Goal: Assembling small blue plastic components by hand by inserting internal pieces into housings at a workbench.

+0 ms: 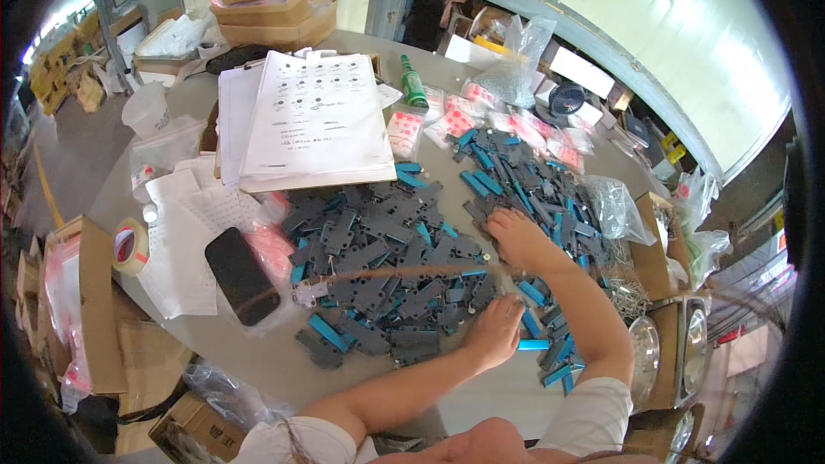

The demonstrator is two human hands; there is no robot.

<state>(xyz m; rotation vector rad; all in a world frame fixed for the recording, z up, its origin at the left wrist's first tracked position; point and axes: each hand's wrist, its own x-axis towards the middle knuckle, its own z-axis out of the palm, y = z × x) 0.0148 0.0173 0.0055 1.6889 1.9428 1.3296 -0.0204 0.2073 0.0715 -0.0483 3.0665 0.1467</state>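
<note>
Two heaps of dark grey flat plastic parts with blue strips cover the middle of the table: a left heap [404, 249] and a right heap [533, 180]. My left hand [497, 331] is closed at the right edge of the left heap; what its fingers hold is hidden. A blue strip [533, 344] shows just right of that hand; I cannot tell whether the two touch. Farther off, my right hand [517, 239] is at the left side of the right heap, its fingers curled down among the parts. Whatever they grip is too small to make out.
Printed sheets [314, 120] lie behind the left heap, beside a green bottle [412, 84] and red-and-white packets [404, 133]. A black phone [242, 277] and a tape roll [131, 246] are at left. Loose screws [627, 288] and an open carton [660, 241] stand right.
</note>
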